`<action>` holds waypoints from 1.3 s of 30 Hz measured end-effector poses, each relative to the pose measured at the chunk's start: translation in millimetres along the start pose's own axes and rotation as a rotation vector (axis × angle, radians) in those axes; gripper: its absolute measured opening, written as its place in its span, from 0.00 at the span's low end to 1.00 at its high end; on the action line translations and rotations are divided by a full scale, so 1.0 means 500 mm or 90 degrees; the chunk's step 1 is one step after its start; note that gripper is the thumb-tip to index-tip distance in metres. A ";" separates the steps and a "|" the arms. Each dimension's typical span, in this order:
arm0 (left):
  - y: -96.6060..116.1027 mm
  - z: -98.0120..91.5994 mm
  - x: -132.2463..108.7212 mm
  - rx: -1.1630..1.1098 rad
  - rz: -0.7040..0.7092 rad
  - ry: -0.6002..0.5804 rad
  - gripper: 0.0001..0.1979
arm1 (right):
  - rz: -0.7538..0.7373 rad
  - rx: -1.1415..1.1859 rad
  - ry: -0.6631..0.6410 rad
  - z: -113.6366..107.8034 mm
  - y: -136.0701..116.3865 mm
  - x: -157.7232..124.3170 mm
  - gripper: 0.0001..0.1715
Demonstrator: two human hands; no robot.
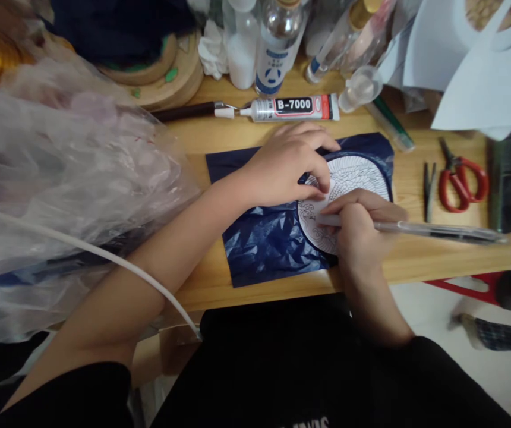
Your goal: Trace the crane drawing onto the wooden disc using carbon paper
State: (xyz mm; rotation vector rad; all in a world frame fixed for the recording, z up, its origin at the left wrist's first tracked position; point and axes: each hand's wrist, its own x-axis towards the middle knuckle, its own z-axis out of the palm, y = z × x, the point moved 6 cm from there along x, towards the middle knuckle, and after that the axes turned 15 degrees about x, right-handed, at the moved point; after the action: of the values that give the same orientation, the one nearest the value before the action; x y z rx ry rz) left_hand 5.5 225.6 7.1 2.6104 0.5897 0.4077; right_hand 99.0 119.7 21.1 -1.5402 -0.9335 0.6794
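A round white paper with a printed line pattern of scales and swirls (357,175) lies on a dark blue, creased sheet (264,244) on the wooden table. My left hand (293,163) rests over the paper's left part, fingers bent and apart, tips pressing on it and on the sheet. My right hand (362,229) is closed round a clear-barrelled pen (434,229), which slants with its tip down at the paper's lower left. The fingers partly hide the pattern.
A B-7000 glue tube (295,108) lies behind the sheet, with bottles (277,47) beyond. To the right are black tweezers (429,190) and red-handled scissors (463,181). Clear plastic bags (81,148) crowd the left, and a white cable (104,252) crosses my left forearm.
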 end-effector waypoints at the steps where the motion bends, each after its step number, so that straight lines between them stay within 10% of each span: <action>1: 0.000 0.001 0.001 -0.003 -0.003 -0.010 0.04 | -0.001 0.000 -0.003 0.000 -0.001 0.000 0.15; 39: 0.000 -0.006 -0.007 -0.019 0.010 0.019 0.03 | -0.038 0.010 0.013 -0.004 -0.002 0.000 0.17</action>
State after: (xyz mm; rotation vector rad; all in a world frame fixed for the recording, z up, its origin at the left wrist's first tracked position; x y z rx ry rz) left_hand 1.4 224.9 9.1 2.5865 0.5701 0.4583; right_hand 100.4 118.6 22.4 -1.4965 -0.9522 0.6259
